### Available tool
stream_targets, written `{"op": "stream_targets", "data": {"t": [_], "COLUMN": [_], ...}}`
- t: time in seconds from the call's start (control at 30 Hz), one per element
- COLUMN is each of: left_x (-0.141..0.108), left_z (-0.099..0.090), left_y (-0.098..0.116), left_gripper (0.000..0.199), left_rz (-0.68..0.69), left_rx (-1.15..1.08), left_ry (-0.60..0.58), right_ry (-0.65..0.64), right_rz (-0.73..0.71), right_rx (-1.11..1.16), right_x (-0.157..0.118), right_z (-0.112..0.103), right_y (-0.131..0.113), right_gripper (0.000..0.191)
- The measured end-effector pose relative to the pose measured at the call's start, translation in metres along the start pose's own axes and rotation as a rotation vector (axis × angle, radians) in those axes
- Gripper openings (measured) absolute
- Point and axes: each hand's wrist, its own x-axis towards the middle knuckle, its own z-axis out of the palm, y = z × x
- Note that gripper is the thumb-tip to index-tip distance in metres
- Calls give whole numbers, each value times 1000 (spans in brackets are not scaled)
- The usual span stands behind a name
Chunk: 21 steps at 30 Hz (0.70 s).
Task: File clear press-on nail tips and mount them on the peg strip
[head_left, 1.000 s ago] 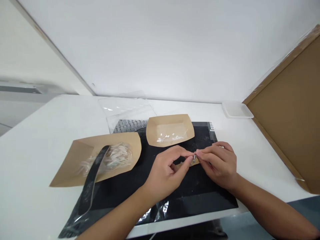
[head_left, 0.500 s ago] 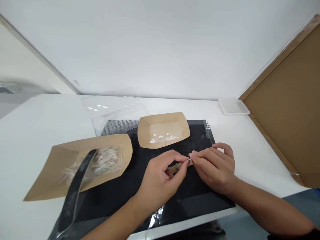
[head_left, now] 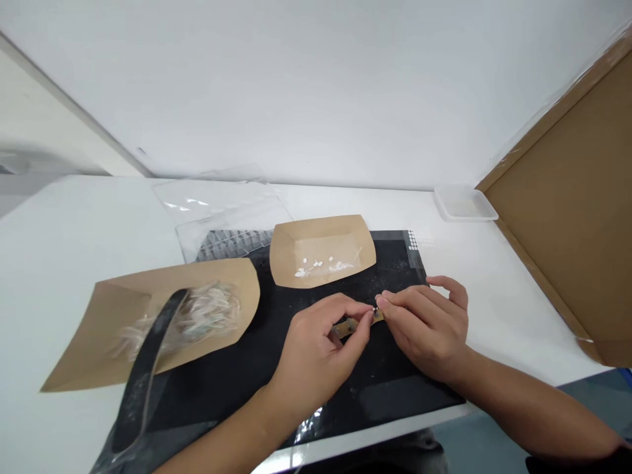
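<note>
My left hand (head_left: 316,352) and my right hand (head_left: 424,326) meet above a black mat (head_left: 395,401), their fingertips close together. A small tan strip with metal parts (head_left: 348,326) lies between them, held by my left fingers. At its end, a tiny metal piece (head_left: 376,311) sits pinched between the fingertips of both hands. Further back, a kraft paper tray (head_left: 320,247) holds a few small white pieces. To the left, a larger kraft tray (head_left: 224,283) holds a heap of clear, whitish pieces (head_left: 207,309), partly hidden under a black strip (head_left: 148,362).
A clear plastic sheet (head_left: 222,204) and a ribbed plastic tray (head_left: 232,243) lie behind the mat on the white table (head_left: 59,263). A shallow white tray (head_left: 464,204) stands at the back right beside a cardboard panel (head_left: 557,224). A white wall rises behind.
The whole scene has shifted slightly in view as my head moved. Both hands stay pinched together, and more of the tan strip shows beside my left fingers.
</note>
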Motion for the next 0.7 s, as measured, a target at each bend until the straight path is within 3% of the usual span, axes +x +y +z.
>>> {"op": "stream_targets", "data": {"t": [0.33,0.53,0.7], "left_x": [-1,-1,1], "left_z": [-1,-3,-5], "left_y": [1,0,0], "left_gripper": [7,11,13], "left_rz": [-11,-49,-103], "left_rx": [-47,-59,-53], "left_ry": [-48,-55,-45], "right_ry": [40,-27,-133], "right_rz": [-5,-23,-2], "right_rx": [7,111,341], "right_x": [3,-2,2], "right_z": [-1,5,6], "right_y": [-2,7,17], "right_gripper": [27,21,15]}}
